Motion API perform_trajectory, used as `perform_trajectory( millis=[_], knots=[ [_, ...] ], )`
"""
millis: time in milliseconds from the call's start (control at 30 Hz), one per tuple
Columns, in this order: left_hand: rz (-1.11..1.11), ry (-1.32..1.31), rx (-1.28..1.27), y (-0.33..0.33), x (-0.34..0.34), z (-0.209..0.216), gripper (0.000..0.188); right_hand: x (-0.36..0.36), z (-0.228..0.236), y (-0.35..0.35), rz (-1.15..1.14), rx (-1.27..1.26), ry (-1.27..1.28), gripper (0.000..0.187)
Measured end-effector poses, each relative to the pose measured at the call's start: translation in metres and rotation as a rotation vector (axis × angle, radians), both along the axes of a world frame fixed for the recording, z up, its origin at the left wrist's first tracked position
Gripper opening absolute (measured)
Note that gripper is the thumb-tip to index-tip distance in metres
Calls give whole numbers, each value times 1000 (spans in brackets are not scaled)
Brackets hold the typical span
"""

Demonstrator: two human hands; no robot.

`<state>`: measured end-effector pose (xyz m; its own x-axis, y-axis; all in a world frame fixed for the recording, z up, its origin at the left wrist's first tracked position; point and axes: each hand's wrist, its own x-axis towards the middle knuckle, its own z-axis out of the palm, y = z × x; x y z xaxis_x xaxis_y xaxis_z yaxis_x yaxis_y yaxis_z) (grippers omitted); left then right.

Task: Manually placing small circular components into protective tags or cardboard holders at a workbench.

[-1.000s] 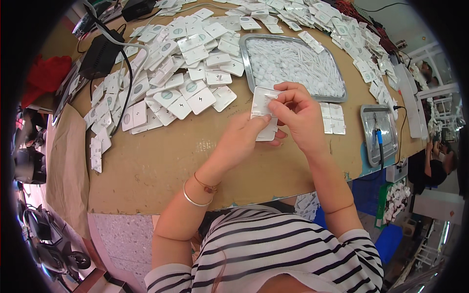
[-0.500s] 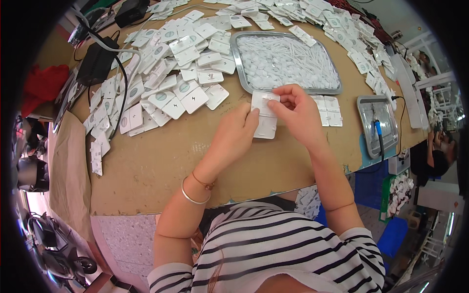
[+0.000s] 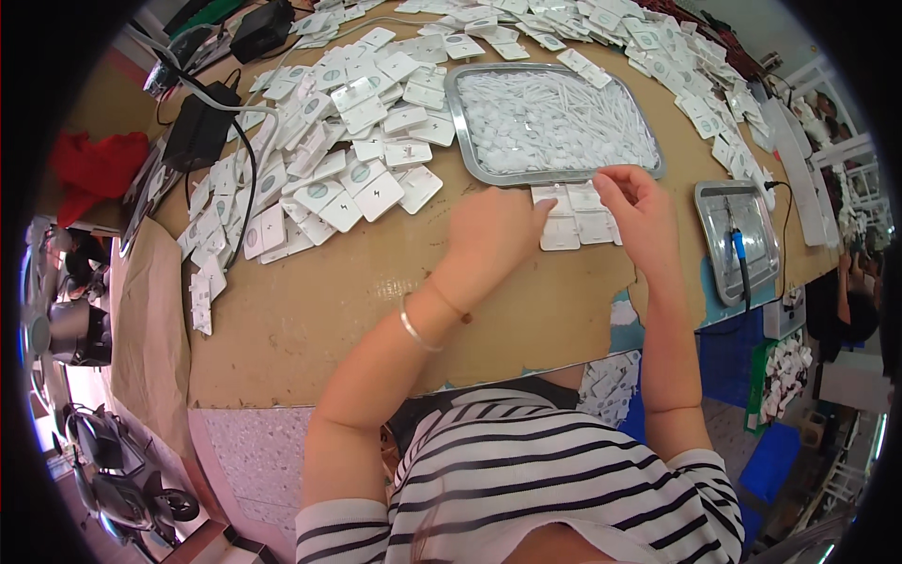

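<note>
White panels (image 3: 561, 234) at 6 o'clock of a tray (image 3: 554, 178), left hand (image 3: 493, 228) at their 9 o'clock, finger spread unclear, right hand (image 3: 646, 214) at 3 o'clock, fingers narrowed, hold unclear

The white two-part plastic panel (image 3: 561, 235), earlier held between both hands, now lies flat in front of the metal tray (image 3: 458, 122). The left hand (image 3: 498, 226) has shifted right, thumb over it; the right hand (image 3: 641, 207) has moved farther right, apart from the left.

Head-worn left fisheye, looking down, near the table (image 3: 282, 338)
</note>
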<state>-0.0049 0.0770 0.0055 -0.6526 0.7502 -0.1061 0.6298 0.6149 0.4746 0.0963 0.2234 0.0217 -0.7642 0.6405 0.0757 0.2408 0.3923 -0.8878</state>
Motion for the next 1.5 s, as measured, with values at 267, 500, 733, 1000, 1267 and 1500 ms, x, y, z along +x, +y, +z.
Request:
perform_trajectory(
  millis=[267, 500, 733, 1000, 1267, 1500],
  knots=[
    [84, 857, -20, -65, -60, -24, 27, -59, -3, 22, 82, 285, -178, 23],
    [505, 378, 372, -94, -86, 27, 38, -101, -20, 41, 313, 570, -252, 17],
    [452, -1097, 1098, -96, -71, 6, 47, -99, -14, 27, 323, 383, -178, 14],
    [273, -1211, 1069, -64, -26, -7, 43, -51, 7, -38, 438, -151, 139, 16],
    [180, -1183, 1030, -69, -15, -6, 37, -48, -4, -62, 454, 620, 314, 13],
    [337, -1153, 1044, -70, -15, -4, 34, -48, 2, -81, 132, -15, 171, 11]
  ],
)
